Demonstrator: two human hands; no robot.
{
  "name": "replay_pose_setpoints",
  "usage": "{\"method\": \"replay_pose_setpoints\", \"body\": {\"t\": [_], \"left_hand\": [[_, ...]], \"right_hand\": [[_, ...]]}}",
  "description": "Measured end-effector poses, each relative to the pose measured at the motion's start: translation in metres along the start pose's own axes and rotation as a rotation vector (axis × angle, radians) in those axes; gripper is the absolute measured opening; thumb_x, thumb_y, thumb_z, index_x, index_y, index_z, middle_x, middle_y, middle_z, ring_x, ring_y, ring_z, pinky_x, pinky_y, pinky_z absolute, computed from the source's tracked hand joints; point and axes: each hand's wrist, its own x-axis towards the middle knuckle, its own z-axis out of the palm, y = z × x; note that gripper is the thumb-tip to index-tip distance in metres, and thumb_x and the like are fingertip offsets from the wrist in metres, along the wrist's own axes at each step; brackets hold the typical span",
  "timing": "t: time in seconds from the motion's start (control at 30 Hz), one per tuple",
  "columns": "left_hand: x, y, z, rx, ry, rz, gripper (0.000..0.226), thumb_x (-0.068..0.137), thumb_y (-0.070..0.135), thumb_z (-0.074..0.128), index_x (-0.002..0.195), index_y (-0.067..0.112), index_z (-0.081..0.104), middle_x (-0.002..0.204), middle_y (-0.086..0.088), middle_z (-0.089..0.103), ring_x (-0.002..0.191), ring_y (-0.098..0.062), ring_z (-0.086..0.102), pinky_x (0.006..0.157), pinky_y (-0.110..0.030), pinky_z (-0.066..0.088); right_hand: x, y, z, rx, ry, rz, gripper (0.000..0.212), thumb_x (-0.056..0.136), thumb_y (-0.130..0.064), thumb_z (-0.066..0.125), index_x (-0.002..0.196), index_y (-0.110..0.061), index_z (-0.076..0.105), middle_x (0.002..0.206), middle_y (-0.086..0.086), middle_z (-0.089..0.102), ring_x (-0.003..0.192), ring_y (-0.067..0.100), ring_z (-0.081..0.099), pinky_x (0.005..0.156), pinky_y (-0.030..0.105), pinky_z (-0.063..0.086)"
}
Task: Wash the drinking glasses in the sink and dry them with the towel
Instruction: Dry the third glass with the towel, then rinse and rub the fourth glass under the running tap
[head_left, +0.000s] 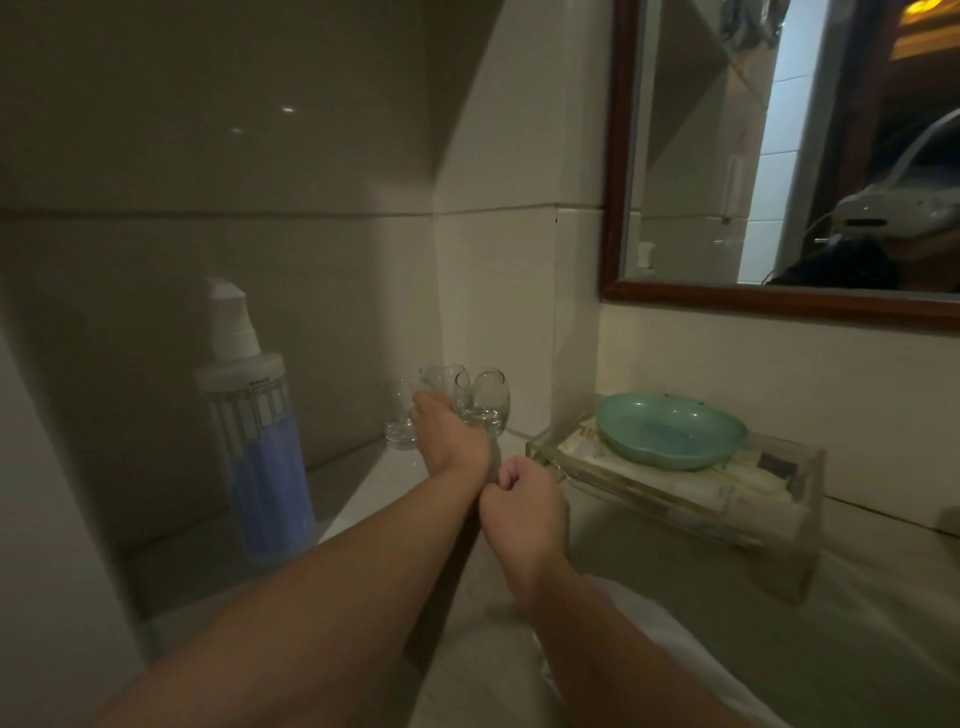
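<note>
Several clear drinking glasses stand clustered in the far corner of the counter against the tiled wall. My left hand reaches out to them, its fingers curled round the base of one glass in the cluster. One more glass stands just left of that hand. My right hand hovers beside my left wrist with its fingers curled in a loose fist and holds nothing. A white cloth, perhaps the towel, lies under my right forearm. The sink is out of view.
A tall pump bottle with blue liquid stands at the left by the wall. At the right a clear tray of packets carries a green dish. A wood-framed mirror hangs above it.
</note>
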Motion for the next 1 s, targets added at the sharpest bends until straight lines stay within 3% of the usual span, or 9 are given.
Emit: {"method": "replay_pose_setpoints", "body": {"t": [0.1, 0.27, 0.5, 0.57, 0.63, 0.7, 0.77, 0.93, 1.0], "left_hand": [[0.002, -0.003, 0.001, -0.008, 0.004, -0.005, 0.041, 0.075, -0.003, 0.07, 0.097, 0.016, 0.041, 0.11, -0.013, 0.057, 0.097, -0.032, 0.057, 0.082, -0.035, 0.043], [0.006, -0.007, 0.003, -0.009, -0.006, -0.017, 0.038, 0.077, -0.003, 0.07, 0.094, 0.016, 0.043, 0.107, -0.01, 0.058, 0.089, -0.025, 0.052, 0.075, -0.027, 0.037], [-0.028, 0.015, -0.021, -0.16, -0.096, 0.086, 0.021, 0.077, -0.002, 0.064, 0.083, 0.014, 0.051, 0.072, 0.002, 0.052, 0.065, -0.014, 0.049, 0.062, -0.024, 0.035], [-0.049, 0.022, -0.031, -0.196, -0.196, 0.177, 0.021, 0.079, -0.003, 0.063, 0.083, 0.014, 0.052, 0.073, 0.0, 0.054, 0.063, -0.011, 0.047, 0.059, -0.02, 0.037], [-0.072, 0.034, -0.042, -0.235, -0.278, 0.205, 0.02, 0.082, -0.003, 0.063, 0.087, 0.014, 0.054, 0.076, 0.0, 0.054, 0.064, -0.009, 0.048, 0.06, -0.019, 0.038], [-0.093, 0.053, -0.048, -0.262, -0.299, 0.251, 0.019, 0.083, -0.002, 0.064, 0.089, 0.014, 0.054, 0.076, 0.002, 0.055, 0.063, -0.006, 0.048, 0.06, -0.017, 0.038], [-0.119, 0.074, -0.05, -0.286, -0.338, 0.289, 0.017, 0.085, 0.001, 0.064, 0.092, 0.013, 0.054, 0.077, 0.001, 0.056, 0.063, -0.007, 0.049, 0.061, -0.021, 0.04], [-0.224, 0.14, -0.044, -0.417, -0.557, 0.442, 0.032, 0.09, 0.002, 0.064, 0.087, 0.03, 0.049, 0.075, 0.005, 0.053, 0.064, -0.01, 0.049, 0.063, -0.03, 0.043], [-0.278, 0.17, -0.039, -0.464, -0.648, 0.494, 0.026, 0.092, 0.006, 0.064, 0.091, 0.028, 0.05, 0.079, 0.004, 0.056, 0.069, -0.012, 0.054, 0.065, -0.031, 0.046]], "right_hand": [[0.003, 0.003, 0.003, -0.029, 0.009, -0.027, 0.019, 0.071, -0.003, 0.052, 0.065, -0.016, 0.04, 0.057, -0.005, 0.044, 0.055, 0.014, 0.036, 0.05, 0.029, 0.029], [0.006, 0.006, 0.007, -0.032, 0.026, -0.044, 0.018, 0.07, -0.004, 0.053, 0.064, -0.016, 0.04, 0.056, -0.004, 0.043, 0.055, 0.015, 0.034, 0.05, 0.03, 0.026], [0.006, 0.004, -0.01, 0.009, -0.157, 0.064, 0.021, 0.069, -0.001, 0.057, 0.058, -0.018, 0.051, 0.049, -0.009, 0.048, 0.056, 0.017, 0.046, 0.051, 0.024, 0.033], [0.003, -0.002, -0.037, -0.071, -0.252, -0.016, 0.031, 0.077, 0.001, 0.062, 0.057, -0.021, 0.054, 0.05, -0.009, 0.052, 0.057, 0.016, 0.05, 0.051, 0.021, 0.037], [-0.008, -0.011, -0.071, -0.299, -0.316, -0.2, 0.026, 0.084, -0.004, 0.063, 0.069, -0.024, 0.06, 0.068, -0.007, 0.058, 0.066, 0.011, 0.052, 0.056, 0.017, 0.04], [-0.025, -0.016, -0.103, -0.406, -0.184, -0.512, 0.016, 0.08, 0.0, 0.061, 0.076, -0.016, 0.065, 0.074, 0.0, 0.059, 0.069, 0.013, 0.05, 0.061, 0.021, 0.041], [-0.048, -0.005, -0.131, -0.423, 0.011, -0.681, 0.015, 0.065, 0.007, 0.059, 0.067, -0.008, 0.061, 0.066, 0.006, 0.058, 0.065, 0.02, 0.049, 0.063, 0.029, 0.04], [-0.113, 0.008, -0.236, -0.509, 0.156, -0.618, 0.014, 0.077, -0.013, 0.05, 0.063, -0.012, 0.054, 0.065, 0.01, 0.057, 0.064, 0.019, 0.045, 0.059, 0.028, 0.03], [-0.142, 0.007, -0.291, -0.573, 0.163, -0.469, 0.018, 0.082, -0.017, 0.051, 0.064, -0.018, 0.05, 0.067, 0.007, 0.056, 0.065, 0.016, 0.042, 0.061, 0.027, 0.029]]}}
